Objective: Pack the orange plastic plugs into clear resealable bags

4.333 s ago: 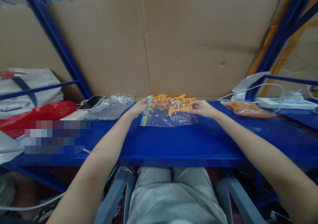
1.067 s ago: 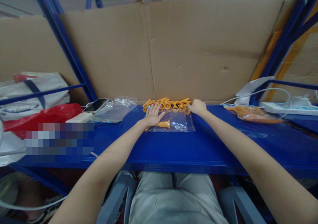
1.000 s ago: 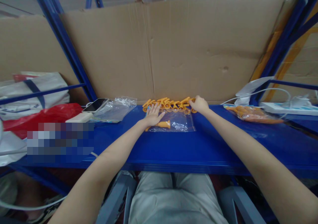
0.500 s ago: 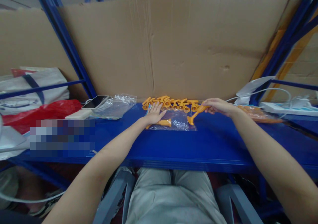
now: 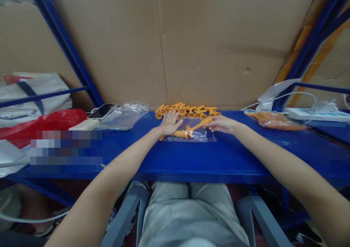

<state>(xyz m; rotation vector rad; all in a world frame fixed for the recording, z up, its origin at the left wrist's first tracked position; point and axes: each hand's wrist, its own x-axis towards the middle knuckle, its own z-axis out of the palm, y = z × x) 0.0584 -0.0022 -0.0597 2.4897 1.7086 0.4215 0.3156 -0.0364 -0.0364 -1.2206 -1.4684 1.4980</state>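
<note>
In the head view, two bare hands are working at the blue table (image 5: 191, 159). The right hand (image 5: 222, 124) is pinching one held orange piece (image 5: 201, 124), its grip closed around one end, the flared end reaching over the clear bag (image 5: 201, 135). The left hand (image 5: 170, 123) is lying flat, fingers spread wide, pressing on that one bag and gripping nothing. One orange piece in the bag (image 5: 180, 134) is showing beside the palm; whether the held one is already inside, I cannot tell.

Behind them, a row of orange pieces (image 5: 199, 112) is running along the back edge, overlapping too much for a sure count. The left fingers are getting in the way there, hiding part of the row, and one cardboard sheet (image 5: 205, 50) is standing as a wall behind it.

Over on the right, one filled bag (image 5: 273, 120) is lying near one white power strip (image 5: 317, 114). On the left, clear packaging (image 5: 124, 117) is resting beside one phone (image 5: 103, 111), with one white block (image 5: 84, 125) and one red plastic bag (image 5: 54, 121) sitting farther out.
</note>
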